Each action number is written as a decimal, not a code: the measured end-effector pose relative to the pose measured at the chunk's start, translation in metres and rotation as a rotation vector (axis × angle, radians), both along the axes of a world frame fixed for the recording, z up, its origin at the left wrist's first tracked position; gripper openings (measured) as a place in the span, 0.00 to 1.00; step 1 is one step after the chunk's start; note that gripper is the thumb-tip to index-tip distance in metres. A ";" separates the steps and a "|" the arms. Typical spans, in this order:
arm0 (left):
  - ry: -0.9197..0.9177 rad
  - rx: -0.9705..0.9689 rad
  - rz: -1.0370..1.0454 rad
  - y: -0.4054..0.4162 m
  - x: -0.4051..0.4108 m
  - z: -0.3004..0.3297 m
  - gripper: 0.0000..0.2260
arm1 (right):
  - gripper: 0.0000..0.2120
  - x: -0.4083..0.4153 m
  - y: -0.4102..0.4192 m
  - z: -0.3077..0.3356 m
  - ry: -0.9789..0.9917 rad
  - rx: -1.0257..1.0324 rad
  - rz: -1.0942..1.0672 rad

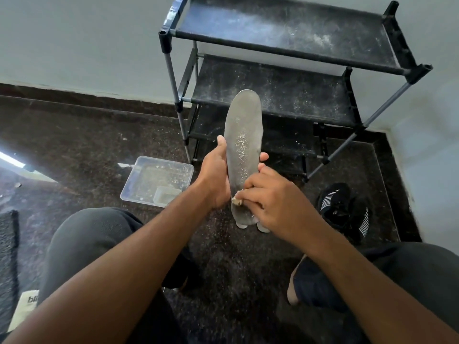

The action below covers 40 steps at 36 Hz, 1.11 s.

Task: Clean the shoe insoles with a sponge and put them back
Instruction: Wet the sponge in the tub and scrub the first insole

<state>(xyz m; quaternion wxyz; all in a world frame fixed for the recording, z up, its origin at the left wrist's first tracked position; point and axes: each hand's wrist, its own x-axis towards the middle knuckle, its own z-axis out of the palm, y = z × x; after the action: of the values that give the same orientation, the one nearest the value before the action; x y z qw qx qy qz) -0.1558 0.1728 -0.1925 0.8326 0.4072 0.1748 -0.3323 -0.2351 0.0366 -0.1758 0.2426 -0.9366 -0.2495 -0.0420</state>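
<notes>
Floor (104, 135) dark, speckled; left grip (216, 180) clasps insole (242, 145), right grip (270, 194) pinches sponge (237, 200).

The insole (242, 147) I hold is grey, with a streak of pale speckles down its middle. The sponge (237, 200) is a beige-yellow. The shoe (344, 209) is black with white stripes. My trousers (84, 234) are dark grey. The floor (99, 135) is dark brown, flecked. The rack (285, 43) has black shelves dusted white on grey poles. The tray (159, 180) is clear plastic.
</notes>
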 end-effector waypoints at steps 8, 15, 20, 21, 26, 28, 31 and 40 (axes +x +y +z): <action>-0.021 0.014 0.025 0.003 0.003 -0.002 0.36 | 0.06 -0.007 -0.016 0.005 0.154 0.063 -0.032; -0.058 0.061 0.027 0.004 0.002 0.000 0.35 | 0.07 -0.005 -0.008 0.005 0.379 -0.050 0.058; -0.058 0.061 0.018 0.004 0.002 -0.002 0.34 | 0.06 -0.003 -0.011 -0.001 0.139 0.082 -0.090; -0.062 0.063 0.012 0.003 0.002 -0.001 0.34 | 0.06 -0.001 -0.008 -0.003 0.099 0.043 -0.095; -0.065 0.064 0.005 0.002 0.002 -0.003 0.37 | 0.11 -0.002 -0.004 -0.003 0.371 -0.040 0.062; -0.061 0.060 0.009 0.004 0.004 -0.007 0.37 | 0.07 -0.004 -0.008 0.001 0.387 0.068 0.040; -0.061 0.046 -0.002 0.004 0.004 -0.007 0.36 | 0.06 -0.001 -0.012 -0.003 0.165 0.107 -0.086; -0.047 0.022 0.014 0.004 0.005 -0.006 0.38 | 0.06 -0.003 -0.014 0.005 0.398 0.082 0.018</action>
<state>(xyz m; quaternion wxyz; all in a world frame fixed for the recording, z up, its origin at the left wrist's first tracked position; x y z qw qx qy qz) -0.1508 0.1767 -0.1984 0.8343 0.4227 0.1619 -0.3149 -0.2384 0.0226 -0.1705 0.3253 -0.9135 -0.2029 0.1362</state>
